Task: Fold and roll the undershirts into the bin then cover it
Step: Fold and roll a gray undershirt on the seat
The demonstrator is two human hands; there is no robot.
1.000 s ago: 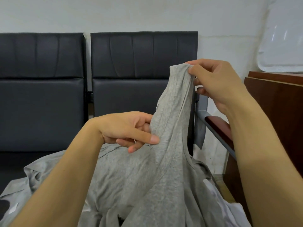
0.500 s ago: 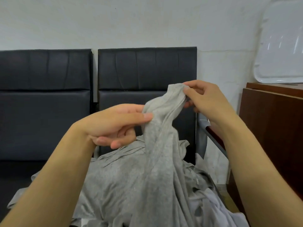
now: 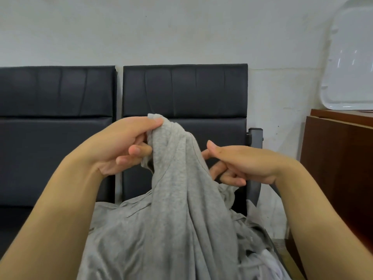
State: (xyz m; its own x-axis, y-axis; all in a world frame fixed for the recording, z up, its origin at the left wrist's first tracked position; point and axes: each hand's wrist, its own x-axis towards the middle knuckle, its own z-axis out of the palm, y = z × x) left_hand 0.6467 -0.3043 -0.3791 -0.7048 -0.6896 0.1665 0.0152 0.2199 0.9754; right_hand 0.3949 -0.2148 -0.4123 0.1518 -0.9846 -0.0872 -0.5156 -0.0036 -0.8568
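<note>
A grey undershirt [image 3: 177,188] hangs lifted in front of me, its lower part draped over a heap of grey garments [image 3: 121,235] on the seat. My left hand [image 3: 123,146] grips the shirt's bunched top edge between thumb and fingers. My right hand [image 3: 240,164] is beside the shirt's right side, a little lower. Its fingers are loosely curled and only the index fingertip reaches the fabric's edge. The bin is out of view.
Two black padded seat backs [image 3: 181,91] stand against the white wall. A brown wooden cabinet [image 3: 339,158] is at the right. A translucent white lid [image 3: 353,61] leans on the wall above it. A white garment [image 3: 270,263] lies at the lower right.
My left hand has moved up and taken the shirt's top edge. My right hand has let go of that edge and dropped to the shirt's right side.
</note>
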